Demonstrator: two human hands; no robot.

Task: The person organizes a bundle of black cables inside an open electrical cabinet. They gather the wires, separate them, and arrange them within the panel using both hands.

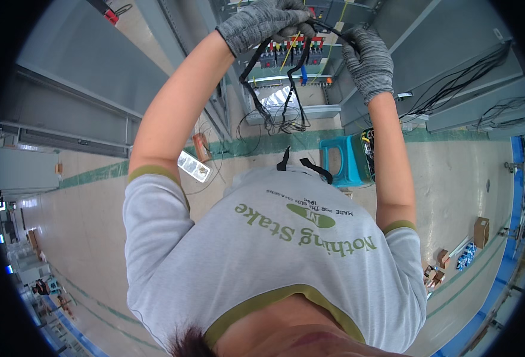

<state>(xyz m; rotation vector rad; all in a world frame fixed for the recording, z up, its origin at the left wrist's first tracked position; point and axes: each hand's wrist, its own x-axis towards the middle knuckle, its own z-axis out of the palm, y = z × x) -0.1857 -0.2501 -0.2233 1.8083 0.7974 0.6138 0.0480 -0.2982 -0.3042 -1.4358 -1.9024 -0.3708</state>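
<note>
In a grey knitted glove, my left hand (pixel 267 24) is closed around a black wire bundle (pixel 327 26) at the top of the view. The bundle runs across to my gloved right hand (pixel 370 64), whose curled fingers grip it further along. Black wrapped wire harnesses (pixel 250 71) hang below my left hand and fan out into loose wires (pixel 285 122) at the cabinet's lower edge. Behind them sits a row of circuit breakers (pixel 291 58) with coloured terminals inside an open grey metal electrical cabinet (pixel 293 111). My hands hide part of the cabinet interior.
A blue plastic stool (pixel 343 160) and a dark green container (pixel 364 154) stand below my right forearm. Near my left elbow lie a compartment tray (pixel 194 168) and an orange-brown box (pixel 201 147). Metal panels (pixel 79 58) flank the cabinet; black wires (pixel 459 82) hang at the right one.
</note>
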